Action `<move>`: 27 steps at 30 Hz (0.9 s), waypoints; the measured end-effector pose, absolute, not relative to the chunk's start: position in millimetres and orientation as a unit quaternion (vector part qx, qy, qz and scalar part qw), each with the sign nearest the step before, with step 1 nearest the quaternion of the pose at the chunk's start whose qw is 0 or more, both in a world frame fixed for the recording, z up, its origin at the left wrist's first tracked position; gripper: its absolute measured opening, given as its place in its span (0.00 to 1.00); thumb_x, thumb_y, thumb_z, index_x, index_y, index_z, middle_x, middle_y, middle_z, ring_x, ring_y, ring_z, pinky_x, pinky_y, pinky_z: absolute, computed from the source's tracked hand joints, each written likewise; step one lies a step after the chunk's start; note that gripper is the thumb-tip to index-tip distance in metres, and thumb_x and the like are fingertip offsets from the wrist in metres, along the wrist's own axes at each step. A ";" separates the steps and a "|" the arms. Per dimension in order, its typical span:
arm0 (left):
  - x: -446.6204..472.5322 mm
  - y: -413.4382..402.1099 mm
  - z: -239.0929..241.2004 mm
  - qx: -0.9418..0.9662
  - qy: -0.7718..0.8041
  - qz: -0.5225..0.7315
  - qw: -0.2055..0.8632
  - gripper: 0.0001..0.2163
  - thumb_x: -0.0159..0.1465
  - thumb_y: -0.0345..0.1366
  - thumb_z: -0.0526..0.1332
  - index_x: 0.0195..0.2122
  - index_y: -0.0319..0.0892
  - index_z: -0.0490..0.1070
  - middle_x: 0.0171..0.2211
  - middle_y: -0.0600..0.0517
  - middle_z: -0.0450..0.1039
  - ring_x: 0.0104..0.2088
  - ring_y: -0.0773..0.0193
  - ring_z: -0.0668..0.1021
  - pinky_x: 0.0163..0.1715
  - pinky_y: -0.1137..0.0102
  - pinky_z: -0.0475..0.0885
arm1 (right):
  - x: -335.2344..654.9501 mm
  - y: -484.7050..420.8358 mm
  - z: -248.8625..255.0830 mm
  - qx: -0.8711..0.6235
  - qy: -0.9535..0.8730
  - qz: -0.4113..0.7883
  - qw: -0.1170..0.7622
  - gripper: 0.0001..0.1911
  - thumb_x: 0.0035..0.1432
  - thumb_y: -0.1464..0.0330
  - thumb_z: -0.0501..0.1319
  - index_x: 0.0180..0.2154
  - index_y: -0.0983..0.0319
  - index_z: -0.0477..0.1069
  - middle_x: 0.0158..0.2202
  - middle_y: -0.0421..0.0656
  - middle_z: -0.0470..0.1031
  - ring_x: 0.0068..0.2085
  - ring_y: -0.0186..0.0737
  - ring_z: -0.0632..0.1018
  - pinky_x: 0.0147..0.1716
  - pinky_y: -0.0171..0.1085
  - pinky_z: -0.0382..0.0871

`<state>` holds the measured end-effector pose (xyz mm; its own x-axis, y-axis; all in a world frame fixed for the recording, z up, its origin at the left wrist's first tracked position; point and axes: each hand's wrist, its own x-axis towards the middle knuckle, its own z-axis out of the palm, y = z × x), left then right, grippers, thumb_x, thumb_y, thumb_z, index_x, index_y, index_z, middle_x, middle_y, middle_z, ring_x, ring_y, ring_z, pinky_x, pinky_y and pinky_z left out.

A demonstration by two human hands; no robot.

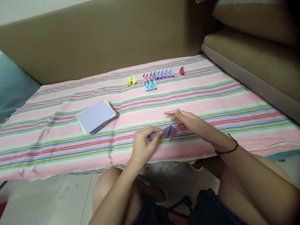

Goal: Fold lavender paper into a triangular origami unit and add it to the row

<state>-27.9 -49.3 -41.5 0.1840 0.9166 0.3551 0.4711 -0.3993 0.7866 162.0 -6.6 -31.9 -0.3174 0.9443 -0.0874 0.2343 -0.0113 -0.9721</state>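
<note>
Purple folded paper (169, 132): just right of the left hand (145, 138), above the near part of the striped cloth (133, 107); whether it touches the cloth, I cannot tell.
Long axis: runs from the left thumb rightward and slightly away, the free peaked end towards the right hand (189, 121).
Left hand: thumb and fingers pinch the paper's left end, so it is the nearer one.
Right hand: open, fingers stretched leftward, just beside and beyond the free end; contact is unclear.
Nearest obstacle: the right fingers, behind the paper's peak.
Paper stack (96, 117): left of the left hand, slightly farther off.
Pink and purple row (159, 75): well beyond both hands, with cyan folded pieces (150, 85) on its near side, a yellow-green pair (133, 80) leftward and a red folded piece (182, 71) rightward.
</note>
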 end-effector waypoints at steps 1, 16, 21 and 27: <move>-26.9 -48.9 -39.3 0.697 0.492 0.413 0.319 0.08 0.61 0.36 0.60 0.27 0.40 0.74 0.26 0.51 0.75 0.28 0.65 0.75 0.30 0.72 0.68 | 163.6 -9.1 -27.2 -0.446 -0.645 0.525 0.331 0.22 0.59 0.50 0.53 0.43 0.58 0.74 0.41 0.45 0.74 0.42 0.41 0.74 0.37 0.36 0.68; -16.6 -40.7 -30.9 0.617 0.492 0.349 0.506 0.08 0.57 0.36 0.58 0.25 0.39 0.70 0.18 0.58 0.58 0.21 0.72 0.61 0.20 0.75 0.55 | 161.0 -24.4 -26.4 -0.485 -0.683 0.463 0.290 0.13 0.54 0.61 0.60 0.25 0.62 0.77 0.24 0.41 0.75 0.28 0.38 0.71 0.25 0.34 0.60; -17.2 -37.7 -33.4 0.627 0.494 0.338 0.498 0.06 0.56 0.34 0.57 0.27 0.38 0.70 0.19 0.57 0.61 0.21 0.71 0.63 0.22 0.75 0.57 | 165.7 -22.3 -24.9 -0.494 -0.681 0.443 0.310 0.12 0.52 0.62 0.61 0.24 0.62 0.76 0.24 0.41 0.76 0.29 0.39 0.73 0.26 0.35 0.62; -37.9 -30.7 -33.6 0.680 0.527 0.330 0.390 0.06 0.57 0.32 0.56 0.26 0.38 0.70 0.24 0.54 0.68 0.27 0.67 0.70 0.29 0.73 0.64 | 198.3 -9.9 -16.4 -0.529 -0.614 0.428 0.399 0.10 0.49 0.61 0.64 0.23 0.60 0.76 0.28 0.43 0.77 0.32 0.43 0.74 0.31 0.38 0.66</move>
